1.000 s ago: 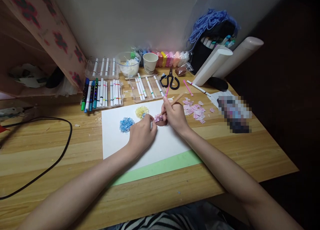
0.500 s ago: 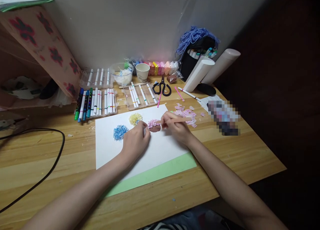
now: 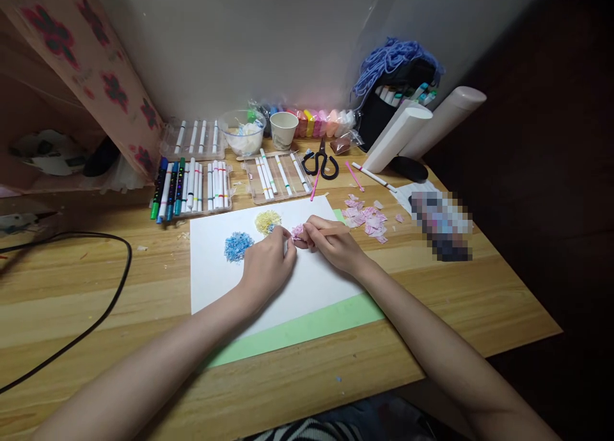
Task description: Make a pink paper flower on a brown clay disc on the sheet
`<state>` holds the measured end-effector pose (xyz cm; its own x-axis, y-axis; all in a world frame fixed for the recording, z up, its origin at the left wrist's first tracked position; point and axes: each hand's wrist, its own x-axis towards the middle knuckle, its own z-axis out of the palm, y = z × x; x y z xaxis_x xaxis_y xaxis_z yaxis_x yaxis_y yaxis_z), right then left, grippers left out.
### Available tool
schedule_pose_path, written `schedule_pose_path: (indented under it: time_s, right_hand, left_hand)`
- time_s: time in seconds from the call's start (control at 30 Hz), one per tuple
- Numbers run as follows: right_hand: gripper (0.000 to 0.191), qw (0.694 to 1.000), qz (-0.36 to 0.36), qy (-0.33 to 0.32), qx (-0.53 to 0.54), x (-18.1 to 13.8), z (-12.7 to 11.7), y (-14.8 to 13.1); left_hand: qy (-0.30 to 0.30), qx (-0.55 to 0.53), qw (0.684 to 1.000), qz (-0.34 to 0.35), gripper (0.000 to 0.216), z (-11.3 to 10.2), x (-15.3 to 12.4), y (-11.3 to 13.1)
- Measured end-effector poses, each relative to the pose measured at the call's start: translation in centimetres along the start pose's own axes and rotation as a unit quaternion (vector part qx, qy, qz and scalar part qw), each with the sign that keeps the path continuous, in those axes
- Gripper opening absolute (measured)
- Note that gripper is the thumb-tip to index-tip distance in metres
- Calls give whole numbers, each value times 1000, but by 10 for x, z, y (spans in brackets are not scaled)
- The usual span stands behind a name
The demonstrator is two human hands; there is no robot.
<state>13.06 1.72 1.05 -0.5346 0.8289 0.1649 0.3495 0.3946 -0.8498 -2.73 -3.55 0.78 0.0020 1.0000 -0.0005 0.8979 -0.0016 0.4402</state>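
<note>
White paper (image 3: 211, 284) lies over a green sheet (image 3: 307, 326) on the wooden table. A round patch of crumpled blue bits (image 3: 238, 247) and a yellow one (image 3: 267, 221) are on it. Between my hands is a pink patch (image 3: 298, 231) with brown below, mostly covered by fingers. My left hand (image 3: 268, 260) rests on the paper at its left side, fingertips pinched together; what they hold, if anything, is hidden. My right hand (image 3: 334, 246) is closed around a flat wooden stick (image 3: 338, 231), its fingertips at the right side of the pink patch.
Torn pink scraps (image 3: 369, 220) lie right of the paper. Behind stand marker trays (image 3: 283, 179), black scissors (image 3: 322, 163), a paper cup (image 3: 284, 131) and a clear bowl (image 3: 244, 134). White bottles (image 3: 398, 137) stand back right; a black cable (image 3: 127, 268) curves at left.
My right hand has moved in over the brown part, closer to my left hand, with the stick still held. The whole view has shifted slightly, so things appear farther right.
</note>
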Motion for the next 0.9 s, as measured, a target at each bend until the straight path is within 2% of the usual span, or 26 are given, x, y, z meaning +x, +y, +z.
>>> schedule_pose_path:
  time_s: [0.2,0.37,0.63,0.9]
  right_hand:
    - [39,997,44,28,64,2,4,2]
    - [43,997,43,55,25,9,7,-3]
    - [55,987,127,91,31,30,11,-7]
    - [52,983,115,128,58,20,7,-8]
  left_hand:
    - [1,3,1000,0,22,0,1,0]
    - [4,6,1000,2,21,1,1,-1]
    - [10,2,1000,2,21,3,1,-1]
    - [13,5,1000,2,21,4,1,-1]
